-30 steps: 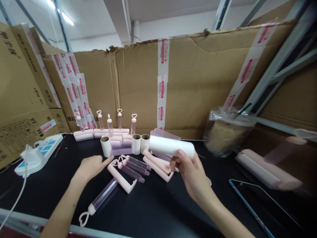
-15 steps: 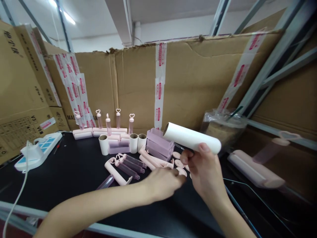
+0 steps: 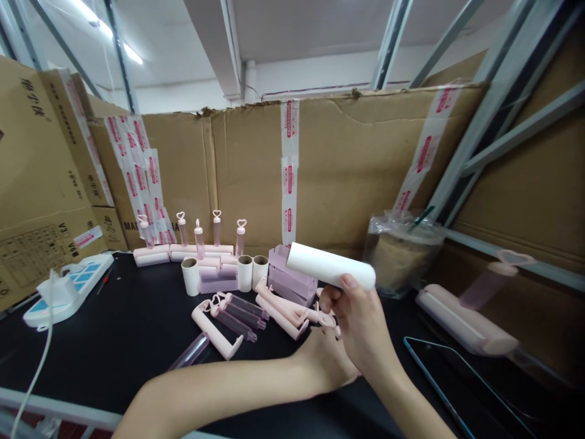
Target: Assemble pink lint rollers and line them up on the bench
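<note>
My right hand (image 3: 363, 311) grips a white paper roll (image 3: 331, 266) near its right end and holds it tilted above the table. Beneath and partly behind it, my left hand (image 3: 326, 360) reaches across among small pale-pink discs (image 3: 327, 320); its fingers are hidden by my right hand and wrist. Just left of the hands lie pink roller frames (image 3: 283, 311). Further left, clear purple handles with heart-shaped loops (image 3: 235, 320) rest beside another pink frame (image 3: 214, 332). Lilac plastic pieces (image 3: 292, 277) are piled behind.
Short white rolls (image 3: 191, 277) stand upright, with pink rollers (image 3: 201, 251) behind them. A power strip (image 3: 68, 292) with a white cable is at left. On the right are a bagged drink cup (image 3: 402, 256), a pink roller (image 3: 466, 320) and a blue-edged phone (image 3: 457, 390). Cardboard (image 3: 347, 177) walls the back.
The white roll in my right hand has moved left and slightly down. My left hand has shifted right and down, its fingers passing behind my right wrist. The camera view has tilted slightly.
</note>
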`<control>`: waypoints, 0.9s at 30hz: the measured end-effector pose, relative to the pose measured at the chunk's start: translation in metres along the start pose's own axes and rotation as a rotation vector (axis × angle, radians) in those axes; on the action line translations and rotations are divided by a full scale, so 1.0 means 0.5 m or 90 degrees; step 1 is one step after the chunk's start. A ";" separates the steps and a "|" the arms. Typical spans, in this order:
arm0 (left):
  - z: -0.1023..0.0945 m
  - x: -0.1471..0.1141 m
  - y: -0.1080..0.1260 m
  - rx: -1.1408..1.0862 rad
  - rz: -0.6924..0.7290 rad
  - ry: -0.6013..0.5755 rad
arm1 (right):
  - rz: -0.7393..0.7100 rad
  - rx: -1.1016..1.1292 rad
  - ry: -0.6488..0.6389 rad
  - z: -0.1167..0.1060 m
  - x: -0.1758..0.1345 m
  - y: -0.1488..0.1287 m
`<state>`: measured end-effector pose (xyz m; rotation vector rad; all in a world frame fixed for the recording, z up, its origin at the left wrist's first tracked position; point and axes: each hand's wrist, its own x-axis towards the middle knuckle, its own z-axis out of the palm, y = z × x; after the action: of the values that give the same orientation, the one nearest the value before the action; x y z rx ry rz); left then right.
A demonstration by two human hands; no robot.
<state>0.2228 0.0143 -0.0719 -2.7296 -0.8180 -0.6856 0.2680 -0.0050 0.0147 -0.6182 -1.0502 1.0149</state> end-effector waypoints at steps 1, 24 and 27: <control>-0.017 -0.010 0.004 0.028 -0.002 -0.005 | -0.002 -0.008 0.001 -0.002 0.001 0.001; -0.299 -0.236 -0.202 -0.055 -0.274 -0.028 | 0.132 -0.180 -0.270 0.013 -0.011 0.072; -0.303 -0.240 -0.202 -0.084 -0.268 -0.006 | 0.148 -0.164 -0.263 0.016 -0.012 0.070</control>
<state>0.0210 -0.0073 0.0077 -2.6954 -1.4186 -0.8304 0.2468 0.0041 -0.0133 -0.7731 -1.5138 1.2537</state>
